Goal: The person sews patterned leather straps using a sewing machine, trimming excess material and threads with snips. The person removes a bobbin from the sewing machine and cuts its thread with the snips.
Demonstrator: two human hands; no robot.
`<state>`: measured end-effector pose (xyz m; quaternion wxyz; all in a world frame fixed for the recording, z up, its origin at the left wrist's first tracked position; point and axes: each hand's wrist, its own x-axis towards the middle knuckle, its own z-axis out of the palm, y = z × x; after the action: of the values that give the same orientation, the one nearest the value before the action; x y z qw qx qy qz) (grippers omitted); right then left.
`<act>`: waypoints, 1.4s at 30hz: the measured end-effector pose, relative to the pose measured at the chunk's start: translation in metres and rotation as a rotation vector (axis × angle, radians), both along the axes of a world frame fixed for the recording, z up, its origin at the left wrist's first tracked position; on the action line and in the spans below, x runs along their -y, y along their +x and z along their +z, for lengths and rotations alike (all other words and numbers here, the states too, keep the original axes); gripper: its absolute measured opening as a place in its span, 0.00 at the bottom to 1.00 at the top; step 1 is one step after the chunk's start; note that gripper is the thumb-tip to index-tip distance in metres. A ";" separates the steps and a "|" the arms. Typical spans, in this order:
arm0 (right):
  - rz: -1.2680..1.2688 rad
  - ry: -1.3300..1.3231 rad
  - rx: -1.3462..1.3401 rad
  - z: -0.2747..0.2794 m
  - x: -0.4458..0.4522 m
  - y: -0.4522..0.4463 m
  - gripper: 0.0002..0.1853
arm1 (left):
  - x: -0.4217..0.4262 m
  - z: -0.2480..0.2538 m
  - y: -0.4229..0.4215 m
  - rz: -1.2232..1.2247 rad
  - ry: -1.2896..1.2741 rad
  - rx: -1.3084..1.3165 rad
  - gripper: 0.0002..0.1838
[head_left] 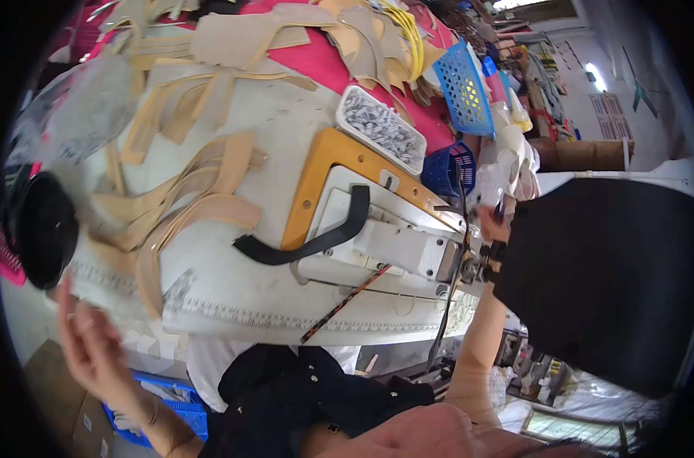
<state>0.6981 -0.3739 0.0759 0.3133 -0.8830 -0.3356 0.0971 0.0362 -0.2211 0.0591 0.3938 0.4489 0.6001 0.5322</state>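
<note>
At the table's left edge my left hand is raised, its fingers stretched out and nothing in them. Just above its fingertips is a round black dish-like thing. My right hand is beside the sewing machine head, its fingers curled around something small and dark that I cannot make out. A curved black strip lies across the machine bed, away from both hands. Between the hands, several curved beige strips rest in a loose pile on the white table.
An orange frame borders the machine bed. Behind it stand a white tray of small grey pieces and a blue basket. A large black panel blocks the right side. A ruler strip runs along the front edge.
</note>
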 end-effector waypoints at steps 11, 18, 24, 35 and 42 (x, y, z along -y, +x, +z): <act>0.074 -0.064 0.168 -0.062 0.046 -0.120 0.12 | 0.075 0.013 0.123 -1.338 -0.057 -0.006 0.16; 0.111 0.314 -0.189 -0.008 0.070 -0.204 0.06 | 0.118 0.002 0.177 -1.470 0.118 -0.142 0.17; 0.362 0.276 -0.605 0.001 0.089 -0.284 0.08 | 0.121 0.003 0.221 -1.348 0.064 0.099 0.15; 0.074 0.746 -0.954 -0.019 0.091 -0.338 0.06 | 0.130 -0.012 0.228 -1.281 -0.368 0.585 0.09; 0.093 0.785 -0.969 -0.034 0.087 -0.339 0.09 | 0.127 -0.021 0.220 -1.367 -0.117 0.426 0.12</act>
<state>0.3587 -0.4606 0.0419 0.7264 -0.5422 -0.2042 0.3697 0.2563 -0.3486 0.0379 0.7709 0.5890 0.1225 0.2094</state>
